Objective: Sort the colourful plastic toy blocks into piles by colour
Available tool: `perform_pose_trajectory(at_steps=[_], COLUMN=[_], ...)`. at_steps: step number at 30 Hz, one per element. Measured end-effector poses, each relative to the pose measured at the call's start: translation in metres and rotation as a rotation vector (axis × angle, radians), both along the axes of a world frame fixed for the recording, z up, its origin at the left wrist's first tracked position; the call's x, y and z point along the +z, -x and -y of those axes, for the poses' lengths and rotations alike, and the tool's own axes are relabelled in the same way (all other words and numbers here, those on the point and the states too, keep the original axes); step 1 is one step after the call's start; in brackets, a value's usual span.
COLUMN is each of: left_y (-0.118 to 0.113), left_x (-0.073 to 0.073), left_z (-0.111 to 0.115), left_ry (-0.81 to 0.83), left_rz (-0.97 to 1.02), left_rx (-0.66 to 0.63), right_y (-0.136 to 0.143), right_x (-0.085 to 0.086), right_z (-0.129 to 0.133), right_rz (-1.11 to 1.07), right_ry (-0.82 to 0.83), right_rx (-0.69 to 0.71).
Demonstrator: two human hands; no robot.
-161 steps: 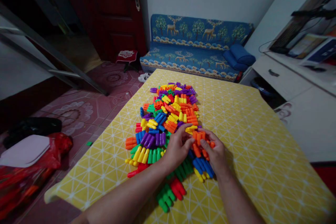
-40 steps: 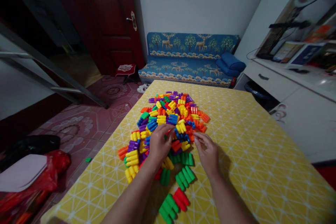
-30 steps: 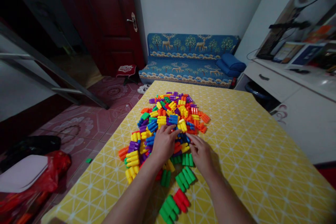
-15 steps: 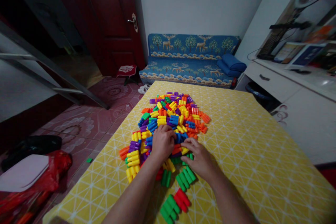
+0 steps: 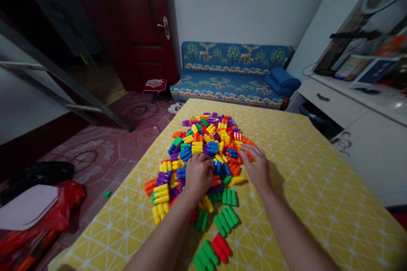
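Observation:
A heap of plastic bullet-shaped building blocks (image 5: 197,147) in yellow, blue, purple, orange, green and red spreads over the table. My left hand (image 5: 199,173) rests on the middle of the heap with its fingers curled down; whatever lies under the fingertips is hidden. At the heap's right edge, my right hand (image 5: 258,168) reaches over orange blocks (image 5: 234,168), fingers stretched and thumb apart. Between the hands lie dark blue blocks (image 5: 222,169) and a single yellow piece (image 5: 238,180). Closer to me are green blocks (image 5: 226,221) and a red block (image 5: 221,247).
A yellow cloth with white lines covers the table (image 5: 305,169). Behind it stands a blue sofa (image 5: 229,78) with deer patterns. A white cabinet (image 5: 375,135) is on the right. On the left floor lie a red bag (image 5: 71,201) and a green block (image 5: 107,193).
My right hand has moved right and away from me, from the heap's middle to its right edge, uncovering green and yellow blocks. My left hand stays nearly in place.

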State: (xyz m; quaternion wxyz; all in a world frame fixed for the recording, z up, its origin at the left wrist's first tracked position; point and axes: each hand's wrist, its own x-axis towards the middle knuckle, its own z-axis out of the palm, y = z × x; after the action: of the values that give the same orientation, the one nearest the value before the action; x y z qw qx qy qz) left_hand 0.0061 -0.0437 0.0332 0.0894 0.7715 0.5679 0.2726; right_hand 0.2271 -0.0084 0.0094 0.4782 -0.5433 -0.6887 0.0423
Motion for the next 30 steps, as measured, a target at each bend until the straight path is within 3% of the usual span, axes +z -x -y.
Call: perform_pose_trajectory(at_steps=[3,6,9,12,16,22,26,30], left_y=[0.000,-0.001,0.000,0.000,0.000,0.000,0.001,0.000], left_x=[0.000,-0.002,-0.004,-0.005,-0.003,-0.004,-0.005,-0.004], left_z=[0.000,0.000,-0.001,0.000,0.000,0.001,0.000,0.000], left_ry=[-0.001,-0.002,-0.001,0.005,0.011,0.000,-0.010,0.000], left_rz=[-0.002,0.009,0.023,0.030,0.035,0.034,0.031,0.037], left_rx=[0.002,0.004,0.003,0.003,0.004,0.000,0.001,-0.007], right_y=[-0.020,-0.033,-0.040,-0.048,-0.064,-0.094,-0.086,-0.046], right_x=[-0.008,-0.017,-0.020,-0.019,-0.024,-0.037,-0.037,-0.028], right_z=[-0.044,-0.079,-0.097,-0.100,-0.089,-0.050,-0.015,0.028], right_rz=[0.124,0.303,0.413,0.433,0.401,0.148,-0.082,-0.253], right_ry=[0.085,0.205,0.295,0.321,0.305,0.238,0.307,0.377], right_rx=[-0.064,-0.011,0.095,0.113,0.016,-0.231,-0.158,-0.063])
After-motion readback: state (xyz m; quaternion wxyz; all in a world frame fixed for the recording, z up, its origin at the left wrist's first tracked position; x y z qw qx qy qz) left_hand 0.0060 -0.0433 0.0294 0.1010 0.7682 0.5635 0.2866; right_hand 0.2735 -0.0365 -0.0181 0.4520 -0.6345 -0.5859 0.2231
